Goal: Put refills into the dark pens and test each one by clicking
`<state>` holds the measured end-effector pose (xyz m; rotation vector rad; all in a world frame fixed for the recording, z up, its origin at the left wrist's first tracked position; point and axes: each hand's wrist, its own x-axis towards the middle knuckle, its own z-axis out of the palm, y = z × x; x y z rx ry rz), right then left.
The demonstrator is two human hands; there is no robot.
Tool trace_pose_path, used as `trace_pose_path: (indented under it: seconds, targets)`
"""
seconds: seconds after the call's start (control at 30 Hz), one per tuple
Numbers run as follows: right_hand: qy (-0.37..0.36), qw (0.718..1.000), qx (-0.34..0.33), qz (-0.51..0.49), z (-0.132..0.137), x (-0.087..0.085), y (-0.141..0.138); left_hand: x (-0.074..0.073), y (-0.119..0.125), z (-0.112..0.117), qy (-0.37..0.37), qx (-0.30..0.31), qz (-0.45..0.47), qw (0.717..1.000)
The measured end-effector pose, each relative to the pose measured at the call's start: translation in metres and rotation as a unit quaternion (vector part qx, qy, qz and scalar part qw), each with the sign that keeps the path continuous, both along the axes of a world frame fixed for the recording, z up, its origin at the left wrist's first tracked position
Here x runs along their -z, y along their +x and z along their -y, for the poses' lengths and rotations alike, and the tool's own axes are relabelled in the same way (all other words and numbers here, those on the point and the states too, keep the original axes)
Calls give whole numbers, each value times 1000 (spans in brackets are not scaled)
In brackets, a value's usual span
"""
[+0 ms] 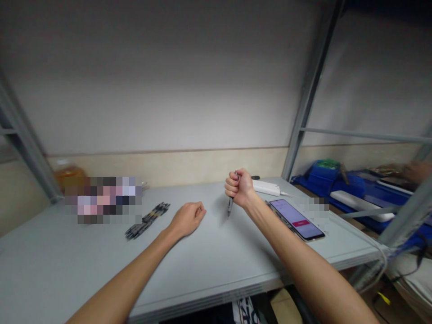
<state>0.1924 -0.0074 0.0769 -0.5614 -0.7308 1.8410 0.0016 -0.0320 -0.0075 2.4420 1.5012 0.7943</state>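
My right hand (243, 189) is wrapped in a fist around a pen (230, 207), held nearly upright with its tip pointing down just over the table (209, 270). To its left, my left hand (187, 219) rests on the tabletop with its fingers curled in. A small dark spot shows at those fingertips, too small to name. Beside the left hand lies a bundle of dark pens (147, 221), set at a slant. Right of my right forearm a phone (297, 219) with a lit screen lies flat, and part of a dark object shows along its left edge.
A white power strip (266, 187) with a cable sits at the back right. A bottle of amber liquid (70, 175) stands at the back left near blurred-out items. Metal posts (312, 85) frame the table. Beyond the right post, a person's hand (420, 173) is over a blue surface.
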Motion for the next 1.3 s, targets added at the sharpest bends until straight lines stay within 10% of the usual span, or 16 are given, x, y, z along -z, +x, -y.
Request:
trace_pose_path:
  seconds: [0.77, 1.0, 1.1, 1.3]
  targets:
    - [17, 1000, -11, 24, 1, -1, -1, 4, -2, -2, -15, 12, -22, 1000]
    - [33, 978, 30, 203, -3, 20, -4, 2, -1, 0, -23, 7, -25, 999]
    - [125, 912, 96, 378, -1, 39, 1, 1, 0, 0, -24, 8, -42, 999]
    - [265, 635, 99, 718, 4, 61, 34, 2, 0, -1, -22, 14, -61, 998]
